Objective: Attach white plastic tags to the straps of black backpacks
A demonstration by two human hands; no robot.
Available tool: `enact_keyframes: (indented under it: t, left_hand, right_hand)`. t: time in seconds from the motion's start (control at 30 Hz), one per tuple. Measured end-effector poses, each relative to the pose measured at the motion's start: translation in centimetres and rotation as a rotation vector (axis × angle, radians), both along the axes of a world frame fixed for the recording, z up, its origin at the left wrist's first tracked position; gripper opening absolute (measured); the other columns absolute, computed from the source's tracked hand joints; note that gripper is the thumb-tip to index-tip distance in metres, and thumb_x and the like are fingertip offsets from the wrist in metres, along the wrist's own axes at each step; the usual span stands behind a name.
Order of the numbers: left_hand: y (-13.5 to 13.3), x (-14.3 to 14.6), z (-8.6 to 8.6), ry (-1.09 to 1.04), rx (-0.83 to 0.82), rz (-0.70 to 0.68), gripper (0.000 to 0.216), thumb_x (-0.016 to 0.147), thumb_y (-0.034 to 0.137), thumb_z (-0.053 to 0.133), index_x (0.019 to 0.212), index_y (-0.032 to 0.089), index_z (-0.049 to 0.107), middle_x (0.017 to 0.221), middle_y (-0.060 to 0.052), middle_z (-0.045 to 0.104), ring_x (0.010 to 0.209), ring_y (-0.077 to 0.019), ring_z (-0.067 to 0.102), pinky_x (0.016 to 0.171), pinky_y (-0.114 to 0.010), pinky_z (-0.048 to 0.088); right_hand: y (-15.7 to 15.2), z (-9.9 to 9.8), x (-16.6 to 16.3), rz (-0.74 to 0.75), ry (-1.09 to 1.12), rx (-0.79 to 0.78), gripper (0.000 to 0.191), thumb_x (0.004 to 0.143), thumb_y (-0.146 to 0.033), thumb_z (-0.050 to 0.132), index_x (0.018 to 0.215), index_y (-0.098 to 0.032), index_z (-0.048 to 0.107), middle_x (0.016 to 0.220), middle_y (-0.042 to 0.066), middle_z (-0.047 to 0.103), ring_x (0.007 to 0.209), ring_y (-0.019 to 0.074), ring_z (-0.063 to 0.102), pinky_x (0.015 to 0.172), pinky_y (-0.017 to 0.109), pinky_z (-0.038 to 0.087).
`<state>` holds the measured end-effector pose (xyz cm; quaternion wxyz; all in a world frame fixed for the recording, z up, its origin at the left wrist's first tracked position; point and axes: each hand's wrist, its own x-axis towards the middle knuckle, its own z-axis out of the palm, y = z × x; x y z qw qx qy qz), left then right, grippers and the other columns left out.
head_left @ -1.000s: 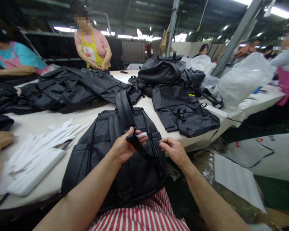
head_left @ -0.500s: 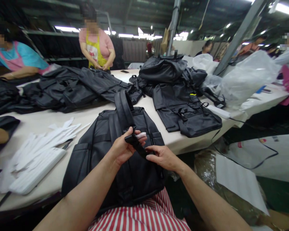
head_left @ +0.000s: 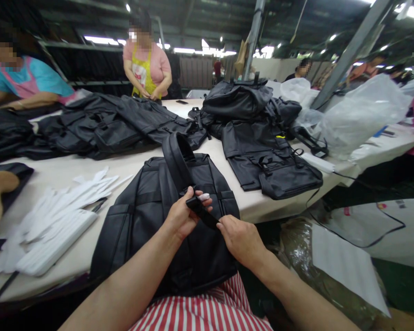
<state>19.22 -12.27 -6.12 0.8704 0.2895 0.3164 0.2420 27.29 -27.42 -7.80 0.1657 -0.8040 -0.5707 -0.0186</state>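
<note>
Where the black fabric backpack (head_left: 148,220) lies back-panel up across the near edge of the pale worktable (head_left: 72,172), lower end overhanging, one padded shoulder strap (head_left: 175,156) arches upward. Left hand (head_left: 181,218) is clenched around the black plastic buckle (head_left: 194,202); right hand (head_left: 239,239) pinches the narrow black webbing (head_left: 209,219) just below it.

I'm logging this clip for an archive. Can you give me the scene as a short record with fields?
Left hand: grips the strap at its buckle end.
Right hand: pinches the strap lower down.
Backpack: black, flat on the table, lower end over the edge.
Left of it: white strips in a pile.
Behind: more black bags; a person in a yellow apron.
</note>
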Motion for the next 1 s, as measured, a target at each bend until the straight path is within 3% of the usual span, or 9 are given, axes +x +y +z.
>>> enact_keyframes:
  t: [0.2, 0.37, 0.53, 0.67, 0.87, 1.0]
  left_hand:
    - [0.1, 0.3, -0.7, 0.054, -0.088, 0.040, 0.024, 0.088, 0.030, 0.045, 0.079, 0.011, 0.057, 0.071, -0.008, 0.068, 0.063, -0.0187, 0.067, 0.065, -0.040, 0.056]
    - [0.5, 0.4, -0.5, 0.076, -0.090, 0.087, 0.023, 0.087, 0.030, 0.046, 0.078, 0.012, 0.057, 0.072, -0.007, 0.068, 0.065, -0.0186, 0.067, 0.068, -0.043, 0.055]
    - [0.9, 0.7, 0.3, 0.085, -0.051, 0.094, 0.024, 0.087, 0.031, 0.047, 0.079, 0.012, 0.057, 0.072, -0.007, 0.068, 0.065, -0.0188, 0.067, 0.069, -0.044, 0.055]
    - [1.3, 0.9, 1.2, 0.079, 0.025, 0.089, 0.024, 0.087, 0.031, 0.047, 0.079, 0.012, 0.058, 0.072, -0.008, 0.068, 0.065, -0.0197, 0.068, 0.067, -0.043, 0.055]
    - [1.3, 0.9, 2.1, 0.058, 0.090, 0.036, 0.023, 0.086, 0.031, 0.048, 0.080, 0.012, 0.058, 0.072, -0.008, 0.068, 0.065, -0.0207, 0.068, 0.065, -0.042, 0.056]
    - [1.0, 0.8, 2.3, 0.049, 0.114, 0.026, 0.023, 0.086, 0.031, 0.048, 0.080, 0.012, 0.059, 0.071, -0.008, 0.068, 0.065, -0.0209, 0.068, 0.064, -0.042, 0.056]
  right_hand:
    - [-0.7, -1.7, 0.9, -0.049, 0.219, -0.113, 0.024, 0.093, -0.033, 0.034, 0.078, -0.021, 0.049, 0.073, 0.002, 0.064, 0.070, 0.0156, 0.061, 0.058, 0.024, 0.031]
    - [-1.6, -2.6, 1.7, -0.061, 0.347, -0.084, 0.025, 0.092, -0.034, 0.035, 0.077, -0.021, 0.050, 0.069, 0.000, 0.061, 0.066, 0.0141, 0.058, 0.060, 0.023, 0.033]
    - [-1.5, -2.7, 3.2, 0.023, 0.678, 0.031, 0.025, 0.087, -0.033, 0.042, 0.071, -0.019, 0.055, 0.062, -0.003, 0.054, 0.059, 0.0102, 0.051, 0.056, 0.021, 0.035]
    - [-0.9, -2.6, 5.1, 0.065, 0.996, -0.009, 0.017, 0.080, -0.030, 0.050, 0.076, -0.016, 0.060, 0.056, -0.005, 0.049, 0.046, 0.0072, 0.045, 0.047, 0.019, 0.034]
    - [-0.4, -3.6, 6.0, 0.089, 1.109, -0.051, 0.017, 0.077, -0.030, 0.054, 0.074, -0.015, 0.061, 0.049, -0.007, 0.047, 0.043, 0.0062, 0.044, 0.046, 0.018, 0.033]
    - [-0.5, -4.1, 5.3, 0.056, 1.134, 0.010, 0.017, 0.077, -0.029, 0.054, 0.086, -0.015, 0.059, 0.061, -0.006, 0.053, 0.044, 0.0054, 0.045, 0.046, 0.018, 0.035]
